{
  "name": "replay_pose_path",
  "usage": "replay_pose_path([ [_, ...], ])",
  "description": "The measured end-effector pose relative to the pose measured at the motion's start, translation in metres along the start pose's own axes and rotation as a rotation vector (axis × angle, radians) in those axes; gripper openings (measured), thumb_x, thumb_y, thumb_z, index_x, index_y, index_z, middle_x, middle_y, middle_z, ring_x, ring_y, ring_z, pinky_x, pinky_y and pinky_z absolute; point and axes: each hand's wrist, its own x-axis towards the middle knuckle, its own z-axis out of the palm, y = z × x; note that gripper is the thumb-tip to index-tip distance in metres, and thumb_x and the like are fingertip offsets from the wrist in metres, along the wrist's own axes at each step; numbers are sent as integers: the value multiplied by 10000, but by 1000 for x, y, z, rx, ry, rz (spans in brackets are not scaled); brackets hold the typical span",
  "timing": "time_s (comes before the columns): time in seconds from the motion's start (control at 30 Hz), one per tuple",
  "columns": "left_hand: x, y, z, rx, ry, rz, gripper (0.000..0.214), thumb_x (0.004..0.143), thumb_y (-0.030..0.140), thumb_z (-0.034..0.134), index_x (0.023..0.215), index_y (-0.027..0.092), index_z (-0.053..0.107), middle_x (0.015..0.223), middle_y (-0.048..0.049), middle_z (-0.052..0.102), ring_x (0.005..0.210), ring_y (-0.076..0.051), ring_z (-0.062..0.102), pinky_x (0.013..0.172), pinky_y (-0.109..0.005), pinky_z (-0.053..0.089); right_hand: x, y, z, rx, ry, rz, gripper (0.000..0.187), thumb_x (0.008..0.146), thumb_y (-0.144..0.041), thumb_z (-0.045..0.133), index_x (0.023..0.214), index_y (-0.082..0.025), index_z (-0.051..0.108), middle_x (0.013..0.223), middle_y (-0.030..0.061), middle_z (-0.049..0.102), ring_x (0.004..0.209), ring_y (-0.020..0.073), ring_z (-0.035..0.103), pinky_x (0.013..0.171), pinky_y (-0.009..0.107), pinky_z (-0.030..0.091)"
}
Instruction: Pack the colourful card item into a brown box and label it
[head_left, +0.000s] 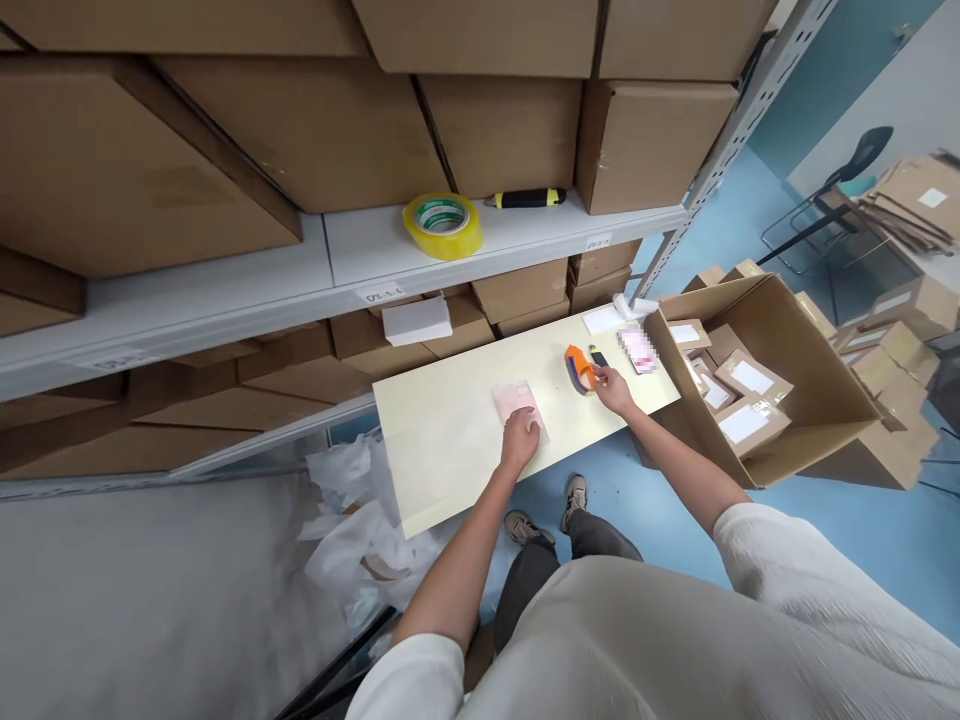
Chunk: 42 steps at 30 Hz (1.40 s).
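On the cream-coloured tabletop (pixel 442 440), my left hand (pixel 521 437) is closed, its curled fingers on the near end of a thin pink packet (pixel 511 398). The packet lies flat and looks wrapped in something pale and translucent. To the right, my right hand (pixel 613 390) is closed on the near side of an orange tape dispenser (pixel 577 362). A black and yellow cutter (pixel 598 355) lies just beyond those fingers. Further right is a pink and white printed item (pixel 637 350), its face blurred out.
A large open carton (pixel 817 370) with several small labelled boxes adjoins the table's right end. Ahead, a grey shelf (pixel 525 232) bears cartons, a yellow tape roll (pixel 444 226) and another cutter (pixel 527 198). White wrapping sheets (pixel 367 550) are heaped at the left.
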Motion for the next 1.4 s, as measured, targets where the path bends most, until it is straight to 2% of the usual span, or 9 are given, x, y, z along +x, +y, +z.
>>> replay_pose_path([
  [0.1, 3, 11, 15, 26, -41, 7, 402, 909, 160, 518, 1271, 204, 687, 1411, -152, 692, 1376, -317, 624, 1215, -499, 458, 12, 20, -20, -184, -21, 3, 365, 891, -159, 587, 1243, -171, 684, 1309, 138, 712, 1175, 273, 671, 1003, 385, 543],
  [0.2, 7, 22, 29, 51, -66, -2, 400, 899, 160, 531, 1260, 209, 696, 1396, -147, 701, 1356, -325, 636, 1196, -510, 471, 25, 38, -28, -346, -77, 2, 405, 894, -130, 624, 1296, -161, 660, 1342, 160, 691, 1213, 289, 645, 1010, 382, 520],
  [0.43, 15, 31, 53, 128, -107, -33, 401, 878, 164, 563, 1243, 237, 712, 1376, -126, 715, 1330, -345, 638, 1144, -525, 505, 53, 58, -14, -513, -168, -45, 312, 934, -178, 671, 1243, -180, 632, 1320, 176, 661, 1176, 324, 605, 949, 406, 490],
  [0.7, 17, 26, 61, 177, -135, -62, 373, 895, 157, 544, 1216, 232, 719, 1360, -125, 711, 1318, -343, 639, 1127, -516, 511, 68, 62, -6, -529, -232, -101, 344, 918, -124, 654, 1246, -190, 576, 1275, 187, 657, 1126, 324, 590, 913, 412, 481],
  [0.9, 21, 32, 60, 180, -142, -47, 376, 893, 158, 551, 1218, 234, 723, 1359, -125, 715, 1317, -345, 640, 1124, -518, 514, 69, 56, -19, -490, -231, -40, 408, 851, -39, 619, 1229, -188, 578, 1190, 178, 696, 1066, 323, 636, 835, 387, 497],
  [1.0, 23, 36, 59, 190, -151, -30, 385, 907, 161, 543, 1243, 233, 715, 1381, -122, 710, 1326, -343, 636, 1132, -521, 510, 69, 52, -33, -370, -150, -25, 431, 829, -84, 647, 1240, -190, 574, 1183, 163, 711, 1047, 314, 659, 837, 382, 518],
  [1.13, 24, 39, 57, 208, -159, -10, 397, 932, 163, 517, 1281, 211, 701, 1421, -124, 693, 1347, -333, 625, 1153, -510, 497, 70, 39, -51, -17, -83, 87, 573, 792, -227, 697, 1343, -206, 540, 1214, 116, 717, 949, 253, 693, 779, 343, 558],
  [1.27, 21, 40, 52, 211, -154, 24, 419, 934, 155, 505, 1306, 199, 693, 1420, -128, 691, 1350, -323, 622, 1158, -498, 497, 64, 11, -58, 403, -161, 128, 485, 817, -275, 614, 1294, -192, 580, 1124, 81, 739, 888, 189, 699, 749, 283, 572],
  [1.4, 12, 32, 39, 217, -132, 32, 425, 935, 170, 511, 1319, 201, 690, 1418, -125, 693, 1340, -323, 627, 1154, -495, 506, 49, -26, -47, 652, -293, 101, 320, 858, -261, 530, 1159, -195, 617, 909, 34, 721, 780, 165, 685, 661, 251, 567],
])
